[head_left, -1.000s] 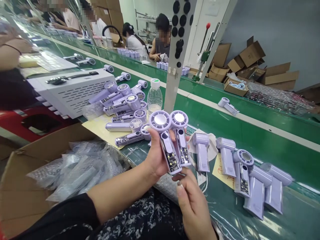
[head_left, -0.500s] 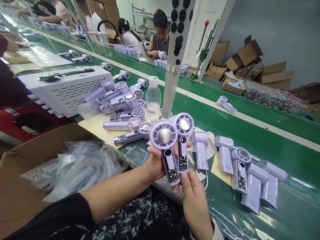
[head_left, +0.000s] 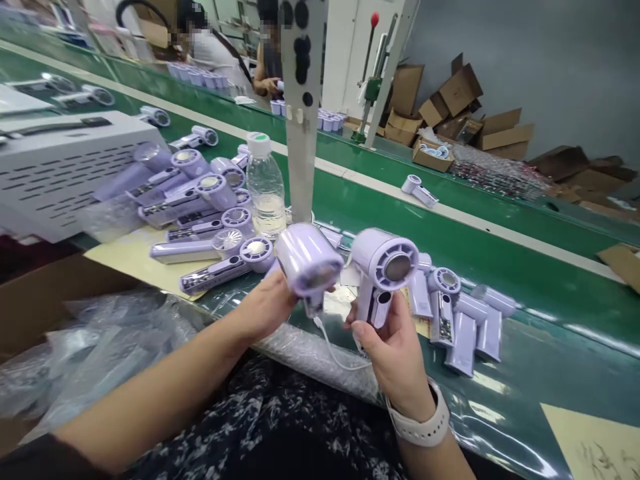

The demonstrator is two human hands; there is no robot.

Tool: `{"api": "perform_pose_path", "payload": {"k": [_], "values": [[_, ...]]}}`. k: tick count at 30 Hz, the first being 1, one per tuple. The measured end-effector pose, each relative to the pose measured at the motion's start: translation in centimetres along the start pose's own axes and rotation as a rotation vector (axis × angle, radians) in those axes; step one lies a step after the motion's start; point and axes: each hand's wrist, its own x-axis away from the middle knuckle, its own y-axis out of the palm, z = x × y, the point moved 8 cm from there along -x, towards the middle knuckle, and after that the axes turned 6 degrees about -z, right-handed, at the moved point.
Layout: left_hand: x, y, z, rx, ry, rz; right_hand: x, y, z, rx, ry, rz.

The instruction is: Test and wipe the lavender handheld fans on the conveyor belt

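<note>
Our right grip (head_left: pixel 400 363) is closed round the handle of one purple fan (head_left: pixel 384 260). Our left grip (head_left: pixel 265 307) is closed on a second fan (head_left: pixel 310 260), blurred, its handle mostly hidden. Both fans are nearer us than the water bottle (head_left: pixel 266 190), the first farther to its right. More fans (head_left: pixel 215 193) are heaped left of the bottle on the surface (head_left: pixel 500 413); a white cable (head_left: pixel 330 347) curves below and right of it.
</note>
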Motion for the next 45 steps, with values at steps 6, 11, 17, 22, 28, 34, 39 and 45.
{"api": "perform_pose_path", "payload": {"k": [6,11,17,22,28,34,39,45], "values": [[0.1,3.7,-1.6,0.106,-0.063,-0.207,1.1,-1.8,-0.5,-0.121,-0.028,0.011],[0.8,6.4,-2.2,0.051,-0.064,-0.315,2.3,-1.4,-0.7,-0.134,-0.043,-0.043],[0.8,6.3,-2.7,-0.069,-0.103,-0.301,2.2,-1.4,0.8,-0.206,0.031,-0.022],[1.0,6.6,-2.4,0.042,-0.13,-0.305,2.0,-0.9,0.8,-0.255,0.055,-0.014],[0.9,5.6,-2.4,0.068,-0.139,-0.227,2.3,-0.5,0.8,-0.272,0.047,-0.085],[0.5,5.4,-2.7,0.075,-0.127,-0.216,2.6,-0.8,0.9,-0.189,0.037,-0.067],[-0.1,4.0,-3.6,0.093,-0.129,-0.081,2.7,-1.0,0.8,-0.147,0.034,0.008],[0.7,5.2,-2.7,0.007,-0.072,-0.245,3.0,-0.9,0.4,-0.033,0.031,-0.003]]}}
